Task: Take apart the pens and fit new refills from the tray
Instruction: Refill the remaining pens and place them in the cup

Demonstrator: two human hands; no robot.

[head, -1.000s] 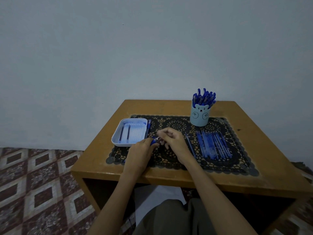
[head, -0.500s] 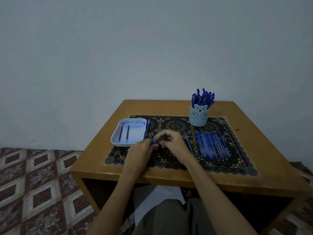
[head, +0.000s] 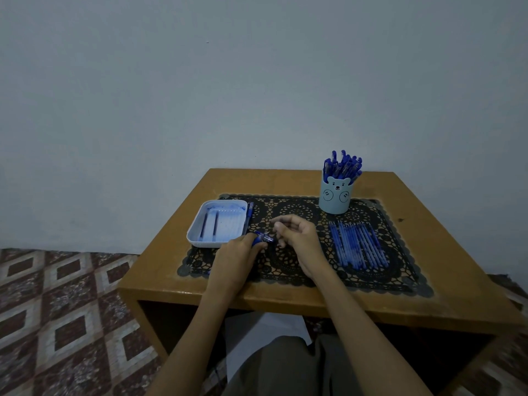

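Worktop of brown wood (head: pixel 285 178) fills the lower centre of the frame and carries a black lace mat (head: pixel 285 271). Near the mat's middle, the left hand (head: pixel 238 254) has its grip closed round a short blue pen with a clear tip section (head: pixel 264 238). The pen is held just above the mat and points toward the right of the frame. The right hand (head: pixel 298 238) sits just beside that tip, fingers curled and thumb near forefinger; whether its grip holds a small part I cannot tell.

Left of the hands, at the mat's upper left corner, lies a pale blue rectangular plastic tray (head: pixel 197 238). Two dark thin refills (head: pixel 210 224) lie side by side inside it. A second blue pen (head: pixel 250 210) lies along the tray's right wall, outside it.

At the mat's upper right a pale blue cup with a bear face (head: pixel 334 200) stands upright, packed with blue-capped pens (head: pixel 343 165). Below the cup, a row of slim blue sticks (head: pixel 358 245) lies side by side on the mat; refills or barrels, too small to tell. Patterned brown and cream floor tiles (head: pixel 57 310) show at lower left.
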